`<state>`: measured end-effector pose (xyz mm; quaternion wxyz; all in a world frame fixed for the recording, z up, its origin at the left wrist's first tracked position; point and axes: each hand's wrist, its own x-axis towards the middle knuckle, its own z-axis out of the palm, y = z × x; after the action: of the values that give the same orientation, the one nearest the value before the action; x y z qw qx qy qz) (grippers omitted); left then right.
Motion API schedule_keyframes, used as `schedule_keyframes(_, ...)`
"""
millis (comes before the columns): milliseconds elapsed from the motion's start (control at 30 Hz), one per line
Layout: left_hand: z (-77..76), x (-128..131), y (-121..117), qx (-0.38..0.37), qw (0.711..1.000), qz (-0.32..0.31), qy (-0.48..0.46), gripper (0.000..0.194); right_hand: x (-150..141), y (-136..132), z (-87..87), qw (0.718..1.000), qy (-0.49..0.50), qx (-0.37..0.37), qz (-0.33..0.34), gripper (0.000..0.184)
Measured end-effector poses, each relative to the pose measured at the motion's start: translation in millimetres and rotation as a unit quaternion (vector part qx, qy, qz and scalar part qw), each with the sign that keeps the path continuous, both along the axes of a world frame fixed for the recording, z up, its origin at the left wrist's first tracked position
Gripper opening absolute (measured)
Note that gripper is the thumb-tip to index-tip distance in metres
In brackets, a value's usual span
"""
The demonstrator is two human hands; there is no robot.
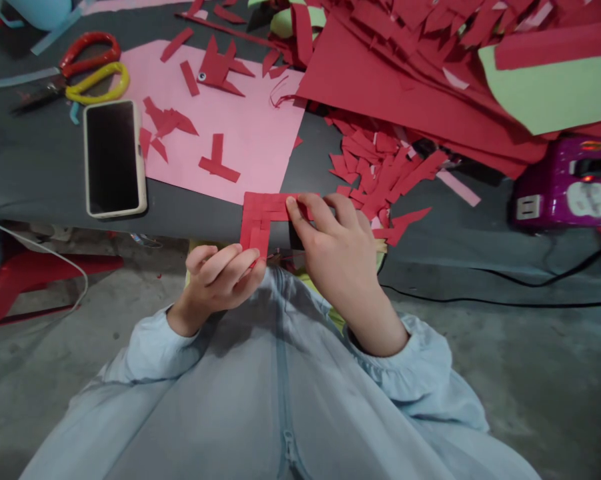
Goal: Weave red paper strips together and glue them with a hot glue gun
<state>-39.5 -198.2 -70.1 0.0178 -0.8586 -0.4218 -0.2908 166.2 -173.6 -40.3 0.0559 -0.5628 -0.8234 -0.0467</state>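
Between my hands is an L-shaped piece of red paper (255, 217) made of overlapping strips, at the table's near edge. My left hand (225, 273) is closed on its lower arm, fingers curled over the front. With thumb and fingers, my right hand (340, 247) grips the far end of its upper arm. Beyond it lies a pink paper sheet (180, 153) bearing a red paper fish (223, 70) with a googly eye, a T-shaped red piece (219, 161) and several red scraps. Right of my right hand is a pile of red paper scraps (370, 167).
On the left lie a smartphone (113, 160) and scissors (93, 70) with red and yellow handles. Red sheets (380, 87) and green paper (555, 90) cover the back right. A purple power box (565, 183) with black cables stands at right. A red stool (35, 280) is at lower left.
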Motion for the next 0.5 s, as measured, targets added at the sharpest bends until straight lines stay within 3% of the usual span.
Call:
schedule_keyframes(33, 0.5, 0, 0, 0.097, 0.995, -0.003, 0.019, 0.017, 0, 0, 0.3, 1.0, 0.001, -0.003, 0.0, 0.041)
schedule_keyframes(100, 2.2, -1, -1, 0.19, 0.98, -0.005, 0.06, 0.014, 0, 0, 0.4, 1.0, 0.006, -0.01, -0.002, 0.042)
schedule_keyframes(233, 2.1, -2, -1, 0.176, 0.979, -0.016, 0.106, 0.009, 0, 0, 0.4, 1.0, 0.009, -0.012, 0.0, 0.042)
schedule_keyframes(500, -3.0, -2, 3, 0.146, 0.985, -0.064, 0.066, 0.011, -2, -7, 13.9, 0.998, -0.042, -0.033, 0.026, 0.046)
